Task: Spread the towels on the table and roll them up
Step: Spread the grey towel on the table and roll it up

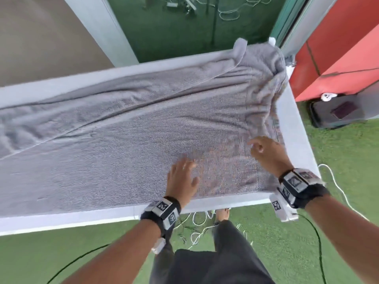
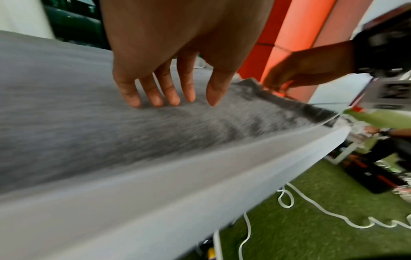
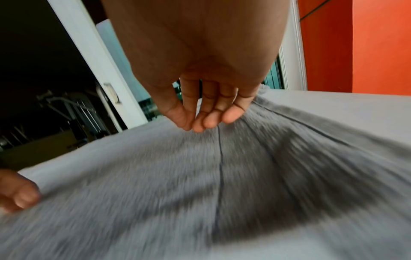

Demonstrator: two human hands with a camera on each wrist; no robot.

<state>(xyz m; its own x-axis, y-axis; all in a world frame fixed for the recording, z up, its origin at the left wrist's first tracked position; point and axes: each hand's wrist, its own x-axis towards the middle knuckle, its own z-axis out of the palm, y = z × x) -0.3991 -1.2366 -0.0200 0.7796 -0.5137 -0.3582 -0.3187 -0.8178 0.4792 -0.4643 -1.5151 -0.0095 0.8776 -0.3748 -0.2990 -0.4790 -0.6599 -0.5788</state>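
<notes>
A large grey towel [image 1: 127, 140] lies spread over most of the white table [image 1: 61, 220], wrinkled along its far side and bunched at the far right corner [image 1: 264, 64]. My left hand [image 1: 183, 175] lies flat on the towel [image 2: 111, 133] near the front edge; its fingers [image 2: 155, 98] are straight and spread. My right hand [image 1: 264, 149] hovers just over the towel [image 3: 222, 184] near its right end, fingers [image 3: 209, 121] loosely bent and empty.
The table's right edge [image 1: 297, 136] lies close beside my right hand. White cables [image 1: 196, 224] trail on the green turf under the front edge. A black case [image 1: 336, 113] sits on the floor by an orange wall [image 1: 338, 48].
</notes>
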